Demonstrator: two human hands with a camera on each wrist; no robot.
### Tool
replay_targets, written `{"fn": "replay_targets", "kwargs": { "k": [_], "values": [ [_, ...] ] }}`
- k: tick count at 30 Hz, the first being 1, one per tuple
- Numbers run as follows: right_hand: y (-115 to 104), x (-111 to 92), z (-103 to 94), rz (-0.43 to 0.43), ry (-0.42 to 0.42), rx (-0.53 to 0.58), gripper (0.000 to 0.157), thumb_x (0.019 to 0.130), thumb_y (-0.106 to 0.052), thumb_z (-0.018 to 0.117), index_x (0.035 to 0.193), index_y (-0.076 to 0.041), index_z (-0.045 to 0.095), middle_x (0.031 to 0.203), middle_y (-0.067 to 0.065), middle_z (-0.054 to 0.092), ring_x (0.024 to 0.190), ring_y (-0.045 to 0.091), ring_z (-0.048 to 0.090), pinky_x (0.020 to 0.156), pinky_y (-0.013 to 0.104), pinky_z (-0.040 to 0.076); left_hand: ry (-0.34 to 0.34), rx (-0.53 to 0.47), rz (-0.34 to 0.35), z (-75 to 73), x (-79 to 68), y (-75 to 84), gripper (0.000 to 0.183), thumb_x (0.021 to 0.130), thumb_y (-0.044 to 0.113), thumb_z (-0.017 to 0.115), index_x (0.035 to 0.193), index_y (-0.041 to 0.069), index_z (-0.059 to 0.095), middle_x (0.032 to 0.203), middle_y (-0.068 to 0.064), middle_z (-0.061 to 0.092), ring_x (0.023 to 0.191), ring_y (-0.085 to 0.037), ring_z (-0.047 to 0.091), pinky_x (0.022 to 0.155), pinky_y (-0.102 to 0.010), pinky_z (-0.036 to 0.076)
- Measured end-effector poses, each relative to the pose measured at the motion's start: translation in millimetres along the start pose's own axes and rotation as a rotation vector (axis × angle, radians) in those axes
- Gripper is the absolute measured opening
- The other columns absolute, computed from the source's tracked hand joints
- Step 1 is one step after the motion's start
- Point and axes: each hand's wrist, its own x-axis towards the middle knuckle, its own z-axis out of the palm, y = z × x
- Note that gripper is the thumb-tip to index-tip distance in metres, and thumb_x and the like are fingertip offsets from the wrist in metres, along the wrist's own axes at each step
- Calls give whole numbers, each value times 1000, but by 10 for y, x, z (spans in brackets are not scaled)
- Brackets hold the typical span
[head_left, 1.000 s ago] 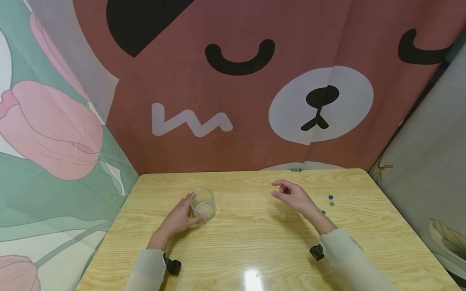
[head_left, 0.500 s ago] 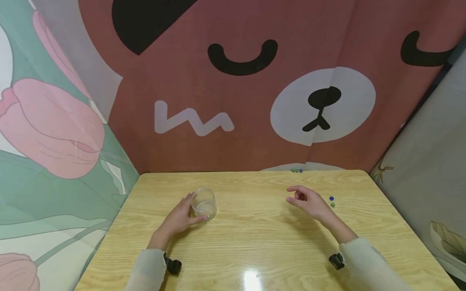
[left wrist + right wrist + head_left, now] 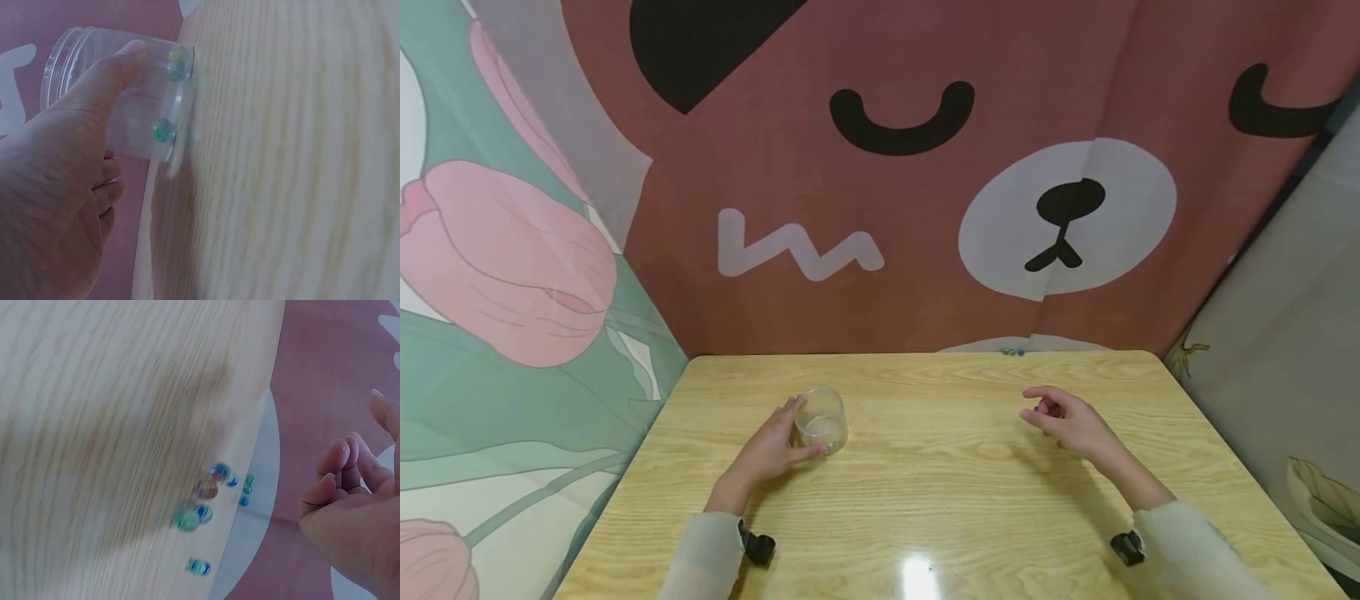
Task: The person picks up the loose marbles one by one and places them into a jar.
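Note:
My left hand grips a clear plastic jar from its left side; the jar stands upright on the table. Through its wall, in the left wrist view, a green marble and another green marble show at the bottom, with a yellowish one by the second. My right hand hovers over the table's right part, fingers loosely curled and thumb apart. No held thing shows in it. In the right wrist view, several blurred marbles lie beneath it, among them a green marble and a reddish marble.
More small marbles sit at the far edge of the wooden table. Behind it hangs a reddish bear-print cloth. Printed cloths also close off the left and right sides.
My right hand has moved to the right, over the marbles lying there, and now hides some of them from the head view. My left hand and the jar have stayed in place.

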Motion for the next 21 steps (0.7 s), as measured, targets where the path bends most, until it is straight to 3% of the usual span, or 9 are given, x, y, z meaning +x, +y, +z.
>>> {"fn": "replay_targets", "kwargs": {
  "k": [21],
  "values": [
    [350,-265,-265,84,8,-68,51,103,-29,63,138,6,52,88,8,53,66,11,44,58,29,39,14,4,6,-6,-9,11,111,84,61,75,161,3,21,163,-28,22,149,-51,22,117,-65,27]
  ]
}}
